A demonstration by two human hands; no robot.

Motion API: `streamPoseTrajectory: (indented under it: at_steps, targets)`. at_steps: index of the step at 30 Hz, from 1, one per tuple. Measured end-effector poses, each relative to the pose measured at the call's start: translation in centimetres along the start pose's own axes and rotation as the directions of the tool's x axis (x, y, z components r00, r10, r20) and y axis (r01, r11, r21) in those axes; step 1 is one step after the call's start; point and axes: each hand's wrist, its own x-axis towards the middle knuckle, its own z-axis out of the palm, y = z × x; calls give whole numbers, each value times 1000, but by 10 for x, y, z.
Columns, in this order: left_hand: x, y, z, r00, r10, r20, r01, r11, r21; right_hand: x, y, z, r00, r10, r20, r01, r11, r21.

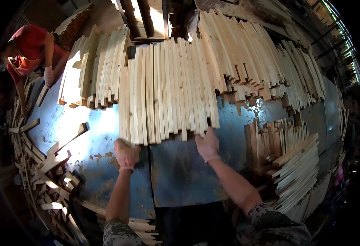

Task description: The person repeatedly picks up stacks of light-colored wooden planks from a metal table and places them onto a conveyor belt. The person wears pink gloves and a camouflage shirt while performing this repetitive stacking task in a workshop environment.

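Note:
A wide row of pale wooden slats lies side by side in front of me, their near ends uneven. At the row's near left corner, my left hand, in a light knitted glove, is closed against the outer slats. My right hand, gloved alike, closes on the slat ends at the near right corner. Both arms reach forward, spaced about the row's width apart. The slats hide some of my fingertips. Beneath everything is a worn, bluish metal table.
More slats stand stacked at the left and at the right. Short offcuts are heaped along the left edge. A bundle of short pieces lies near right. Another person in red bends over at far left.

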Motion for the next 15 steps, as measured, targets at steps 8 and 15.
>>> streamPoseTrajectory:
  at_steps: [8,15]
  targets:
    - [-249,-144,-33,986,-145,86,146,989,-5,-249,129,-38,930,236,280,-209,970,-126]
    - [-336,-194,-43,989,-144,44,141,987,74,-304,178,-78,847,71,527,5,990,-142]
